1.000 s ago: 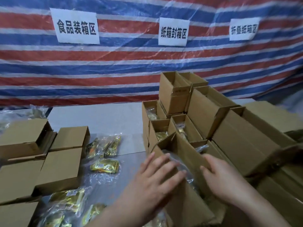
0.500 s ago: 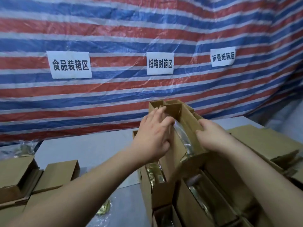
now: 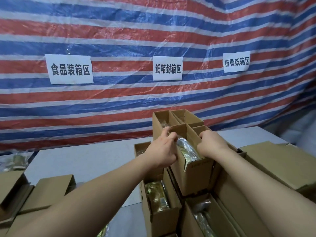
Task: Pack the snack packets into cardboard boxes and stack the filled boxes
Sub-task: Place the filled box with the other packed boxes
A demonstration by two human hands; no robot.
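Observation:
An open cardboard box point(image 3: 196, 175) with a shiny snack packet point(image 3: 187, 148) inside sits on top of the stack of open boxes at centre. My left hand point(image 3: 162, 151) grips its left wall and my right hand point(image 3: 211, 142) grips its right wall. Behind it stand two more open boxes point(image 3: 172, 117) on the upper layer. Below, an open box point(image 3: 159, 200) holds gold packets, and another open box point(image 3: 203, 218) with packets lies at the bottom centre.
Closed and folded cardboard boxes point(image 3: 46, 190) lie at the left on the grey table point(image 3: 82, 161). Flat cardboard point(image 3: 280, 161) is piled at the right. Loose packets point(image 3: 15, 161) sit at the far left. A striped tarp with three paper signs point(image 3: 70, 69) hangs behind.
Both hands lifted the filled box from low on the table up onto the stack. The view tilted upward, and the hands now hold the box's side walls.

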